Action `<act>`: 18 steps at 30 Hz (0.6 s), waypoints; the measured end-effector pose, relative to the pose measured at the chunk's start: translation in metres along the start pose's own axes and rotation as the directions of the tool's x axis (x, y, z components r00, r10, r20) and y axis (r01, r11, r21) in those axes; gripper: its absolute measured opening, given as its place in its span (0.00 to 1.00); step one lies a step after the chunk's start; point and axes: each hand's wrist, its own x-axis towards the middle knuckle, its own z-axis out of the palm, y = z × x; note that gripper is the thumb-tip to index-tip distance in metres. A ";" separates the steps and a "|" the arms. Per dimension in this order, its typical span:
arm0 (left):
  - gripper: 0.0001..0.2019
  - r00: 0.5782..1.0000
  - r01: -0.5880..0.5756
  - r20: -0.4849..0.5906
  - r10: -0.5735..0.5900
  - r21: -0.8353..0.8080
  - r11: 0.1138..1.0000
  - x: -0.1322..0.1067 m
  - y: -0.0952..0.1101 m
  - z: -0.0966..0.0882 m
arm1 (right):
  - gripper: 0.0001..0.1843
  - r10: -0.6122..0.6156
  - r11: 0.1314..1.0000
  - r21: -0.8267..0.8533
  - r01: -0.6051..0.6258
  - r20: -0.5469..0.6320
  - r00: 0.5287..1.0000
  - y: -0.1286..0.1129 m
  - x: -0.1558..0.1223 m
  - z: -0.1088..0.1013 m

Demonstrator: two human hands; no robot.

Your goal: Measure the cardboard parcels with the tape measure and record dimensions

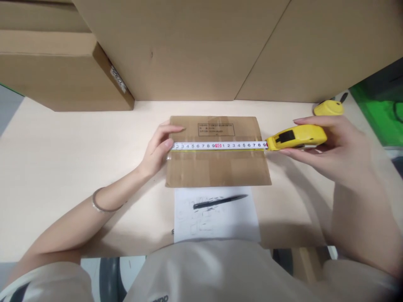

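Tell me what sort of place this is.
Possibly a packing or storage area: large cardboard boxes stand at the back of the table, and a yellow tape measure in the right hand has its blade across a smaller carton.

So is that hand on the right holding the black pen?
No, the right hand holds the yellow tape measure, while the black pen lies on the white paper.

Soft, bright light casts hazy shadows on the pale table, faint glare streaks the carton, and writing on the paper blurs.
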 end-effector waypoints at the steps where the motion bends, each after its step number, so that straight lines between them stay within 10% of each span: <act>1: 0.16 1.000 0.002 -0.002 -0.002 0.004 1.000 0.000 0.000 0.000 | 0.33 0.004 1.000 -0.010 -0.004 0.024 1.000 -0.007 0.004 -0.003; 7: 0.17 1.000 -0.003 -0.019 0.004 0.050 0.999 0.000 -0.001 -0.002 | 0.25 -0.158 0.973 -0.128 0.193 0.247 0.956 -0.065 0.044 0.031; 13: 0.27 0.995 0.023 -0.093 -0.027 -0.046 0.999 0.000 -0.017 0.002 | 0.22 -0.386 0.850 -0.145 0.507 0.484 0.785 -0.123 0.077 0.103; 18: 0.25 0.993 0.077 -0.098 -0.067 0.111 0.991 0.002 0.005 -0.006 | 0.20 -0.489 0.788 -0.056 0.613 0.549 0.678 -0.134 0.083 0.094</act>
